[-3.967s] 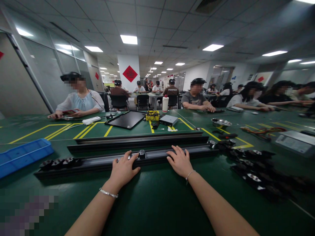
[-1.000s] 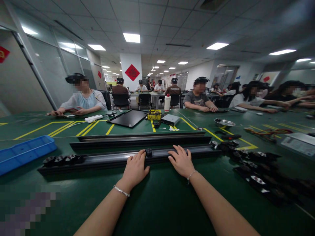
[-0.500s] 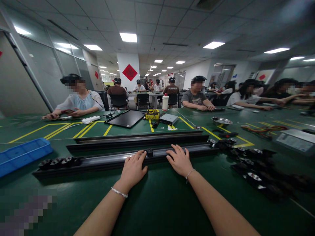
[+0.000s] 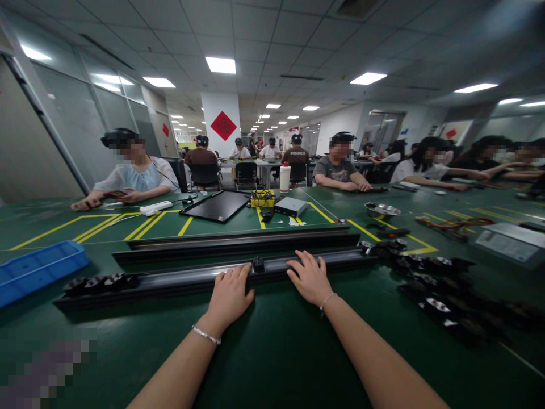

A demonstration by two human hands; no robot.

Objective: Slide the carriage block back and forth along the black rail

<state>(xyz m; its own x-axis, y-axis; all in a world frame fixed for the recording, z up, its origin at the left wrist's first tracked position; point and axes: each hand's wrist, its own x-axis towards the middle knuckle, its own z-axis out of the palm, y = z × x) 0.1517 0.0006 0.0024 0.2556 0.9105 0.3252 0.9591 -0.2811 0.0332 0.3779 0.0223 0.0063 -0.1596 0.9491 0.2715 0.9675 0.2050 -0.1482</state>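
Note:
A long black rail [image 4: 179,278] with a shiny channel lies across the green table in front of me. My left hand [image 4: 230,295] rests on its near edge, fingers stretched out, left of a small black block [image 4: 258,263] seated in the channel. To the right of that block, my right hand [image 4: 310,277] lies over the rail with its fingers spread. Neither hand grips anything that I can see. Several black parts with shiny tops [image 4: 99,282] sit on the rail's left end. More dark parts [image 4: 438,307] are heaped beyond its right end.
Behind the rail lies a second long black rail [image 4: 242,241]. A blue tray [image 4: 46,270] stands at left, a metal box [image 4: 511,244] at right. Farther back are a black panel [image 4: 216,205], a yellow box [image 4: 263,199], a bottle [image 4: 285,177] and a metal bowl [image 4: 382,211]. Co-workers sit across the table.
Both hands stay in nearly the same place on the rail. The whole view has shifted very slightly; nothing has been picked up or let go.

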